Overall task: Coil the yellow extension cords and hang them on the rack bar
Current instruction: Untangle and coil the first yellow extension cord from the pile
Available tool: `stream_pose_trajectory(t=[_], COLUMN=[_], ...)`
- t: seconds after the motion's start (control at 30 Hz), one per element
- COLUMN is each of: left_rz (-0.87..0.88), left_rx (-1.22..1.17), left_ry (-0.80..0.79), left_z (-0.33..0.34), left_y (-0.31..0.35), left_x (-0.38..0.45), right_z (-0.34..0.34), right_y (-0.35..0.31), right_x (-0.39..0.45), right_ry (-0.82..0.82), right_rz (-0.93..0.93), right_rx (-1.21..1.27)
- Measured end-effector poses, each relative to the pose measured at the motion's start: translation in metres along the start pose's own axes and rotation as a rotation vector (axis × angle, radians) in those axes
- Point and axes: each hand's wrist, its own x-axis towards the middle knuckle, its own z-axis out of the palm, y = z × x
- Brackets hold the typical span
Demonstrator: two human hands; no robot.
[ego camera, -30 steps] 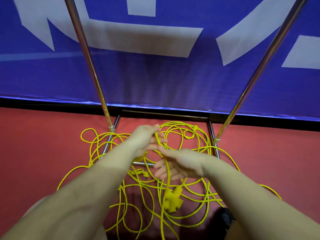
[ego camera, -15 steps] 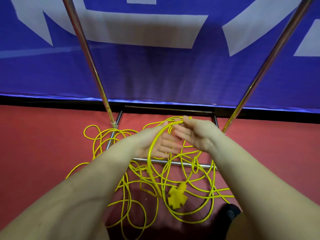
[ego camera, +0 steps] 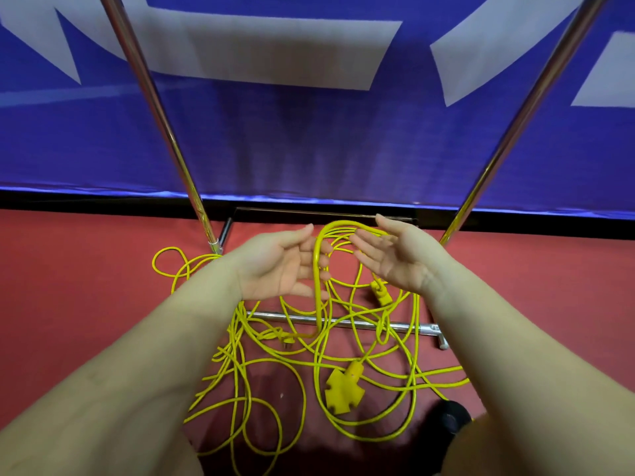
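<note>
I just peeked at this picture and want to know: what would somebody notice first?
Probably the big tangle of yellow extension cords spread over the red floor, with a cross-shaped yellow socket block lying near the front. Next, the two open hands above it, the left hand and the right hand, with one cord loop arching between them. Behind stand two shiny rack poles against a blue banner.

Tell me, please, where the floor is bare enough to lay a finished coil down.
The red floor left of the left rack pole is bare, and so is the stretch right of the right pole. Between the poles it is crowded: tangled yellow cords cover the low crossbar and surround the three-way socket.
</note>
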Motion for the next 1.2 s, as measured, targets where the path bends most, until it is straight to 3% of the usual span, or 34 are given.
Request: stream_pose_trajectory(t=[0.07, 0.2, 0.37, 0.5, 0.6, 0.73, 0.87, 0.93, 1.0, 1.1, 1.2], left_rz=[0.008, 0.094, 0.086, -0.017, 0.048, 0.104, 0.188, 0.267, 0.268, 0.210, 0.214], left_rx=[-0.094, -0.312, -0.341, 0.100, 0.351, 1.012, 1.186, 1.088, 0.786, 0.308, -0.120], left_ry=[-0.020, 0.060, 0.166, 0.059, 0.034, 0.059, 0.139, 0.204, 0.208, 0.242, 0.256], left_z=[-0.001, 0.000, 0.002, 0.014, 0.029, 0.021, 0.017, 0.021, 0.027, 0.028, 0.021], left_y=[0.005, 0.012, 0.015, -0.003, -0.016, -0.010, -0.006, -0.001, 0.001, -0.001, 0.007], left_x=[0.001, 0.005, 0.006, -0.002, -0.010, -0.016, -0.023, -0.023, -0.026, -0.030, -0.027], right_z=[0.005, 0.020, 0.028, 0.025, 0.019, 0.021, 0.021, 0.018, 0.016, 0.017, 0.018], right_y=[0.006, 0.025, 0.041, 0.024, 0.010, -0.005, -0.016, -0.022, -0.023, -0.005, 0.031], right_x=[-0.005, -0.022, -0.027, -0.024, -0.027, -0.034, -0.036, -0.036, -0.034, -0.037, -0.036], right_ry=[-0.050, -0.312, -0.350, -0.198, -0.135, -0.134, -0.134, -0.101, -0.060, -0.048, -0.278], right_rz=[0.031, 0.166, -0.065, -0.213, -0.254, -0.297, -0.283, -0.324, -0.381, -0.403, -0.286], right_rx=[-0.272, -0.796, -1.005, -0.880, -0.740, -0.390, -0.011, 0.131, 0.055, -0.646, -1.291])
